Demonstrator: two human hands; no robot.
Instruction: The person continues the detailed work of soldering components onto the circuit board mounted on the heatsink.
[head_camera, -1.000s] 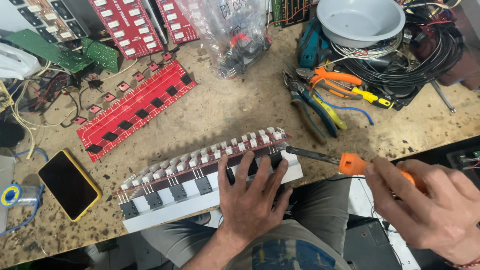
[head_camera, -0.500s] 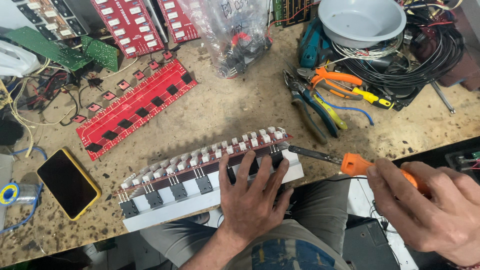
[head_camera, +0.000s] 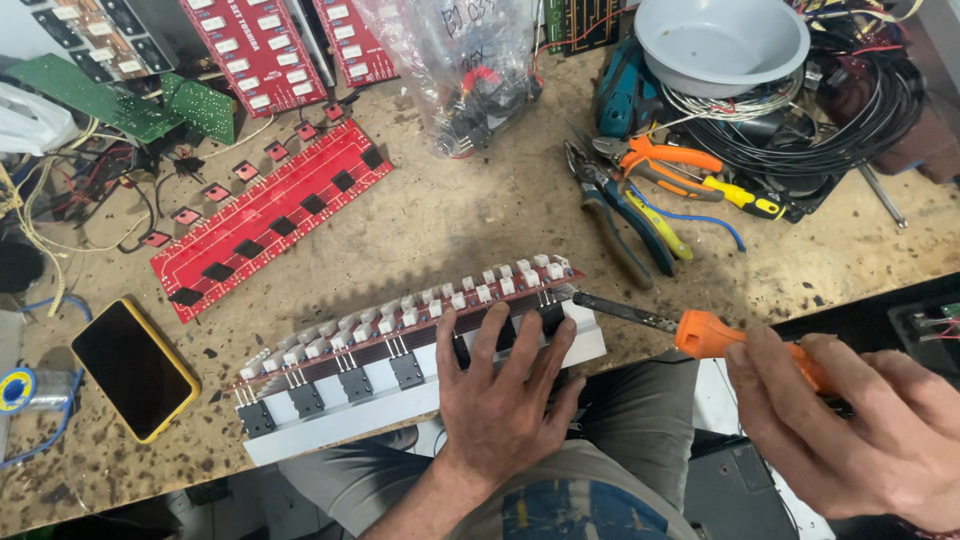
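Observation:
A long red circuit board with white blocks and black transistors, mounted on a white metal bar (head_camera: 330, 415), lies at the bench's near edge. My left hand (head_camera: 500, 390) presses flat on its right part, fingers spread over the transistors. My right hand (head_camera: 860, 430) grips an orange-handled screwdriver (head_camera: 700, 332). Its dark shaft points left and the tip touches the board's right end.
Another red board (head_camera: 270, 215) lies to the upper left, a phone in a yellow case (head_camera: 135, 367) at left. Pliers and cutters (head_camera: 640, 195), a grey bowl (head_camera: 720, 40), black cables (head_camera: 850, 120) and a clear bag of parts (head_camera: 470, 70) crowd the back.
Almost nothing differs. My right hand and the screwdriver stay at the board's right end with a slight shift; my left hand stays pressed on the board.

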